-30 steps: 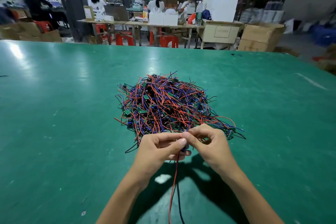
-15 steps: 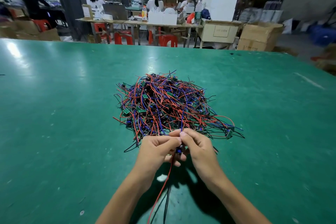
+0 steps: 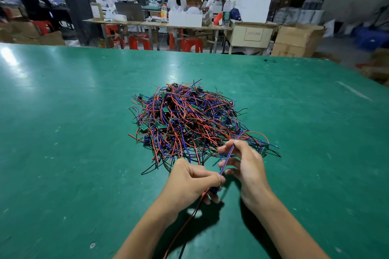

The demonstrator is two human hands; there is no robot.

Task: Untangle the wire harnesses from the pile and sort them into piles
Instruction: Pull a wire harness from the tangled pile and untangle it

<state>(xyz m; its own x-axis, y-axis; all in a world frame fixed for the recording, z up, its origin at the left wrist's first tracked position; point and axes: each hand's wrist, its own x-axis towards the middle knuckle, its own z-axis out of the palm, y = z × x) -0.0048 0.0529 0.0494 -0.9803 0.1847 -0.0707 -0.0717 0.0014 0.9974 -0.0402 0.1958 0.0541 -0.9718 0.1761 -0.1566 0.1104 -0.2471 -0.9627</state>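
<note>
A tangled pile of wire harnesses [image 3: 187,120], red, blue and black wires with small green circuit boards, lies in the middle of the green table [image 3: 63,132]. My left hand [image 3: 191,183] grips one harness [image 3: 226,161] at its dark component, just in front of the pile; its red and black wires trail toward me. My right hand [image 3: 244,164] pinches the same harness's blue and red wires higher up, at the pile's near right edge, stretching them taut between both hands.
The table's far edge [image 3: 189,52] borders a workshop with wooden workbenches [image 3: 155,24], red stools, cardboard boxes [image 3: 296,41] and several people working with their backs turned.
My hands have drawn apart: the right hand slid up and right along the blue and red wires, the left hand pulled back toward me with the harness.
</note>
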